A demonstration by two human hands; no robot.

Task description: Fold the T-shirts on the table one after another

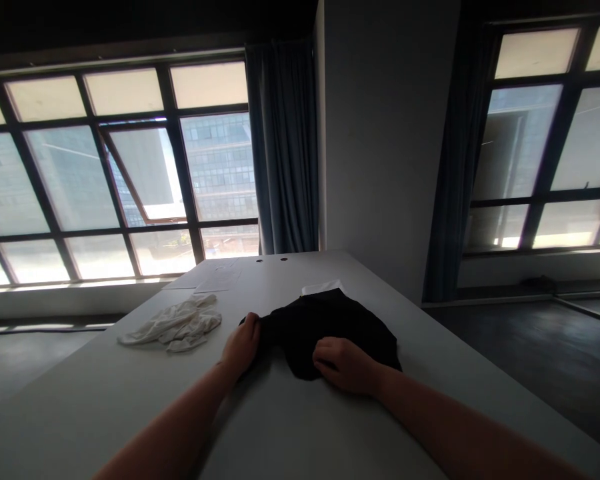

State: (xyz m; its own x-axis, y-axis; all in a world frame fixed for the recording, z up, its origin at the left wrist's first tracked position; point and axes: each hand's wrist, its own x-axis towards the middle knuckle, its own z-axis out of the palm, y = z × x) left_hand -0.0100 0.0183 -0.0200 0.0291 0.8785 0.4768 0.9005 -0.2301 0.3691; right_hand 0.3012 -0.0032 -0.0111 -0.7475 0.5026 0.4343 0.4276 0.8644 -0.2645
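A black garment lies spread in loose folds across the white table; its exact kind is hard to make out in the dim light. At its narrow left end, my left hand is closed around the cloth. My right hand rests on the lower front edge, its fingers curled and closed on the fabric. Behind the garment, part of a folded white cloth or sheet shows, the rest being covered. A crumpled off-white cloth lies to the left of my left hand.
Pale paper sheets lie at the table's far left, near two dark round holes. Beyond the table stand a blue curtain, a grey pillar and large windows, one pane tilted. Dark floor lies right.
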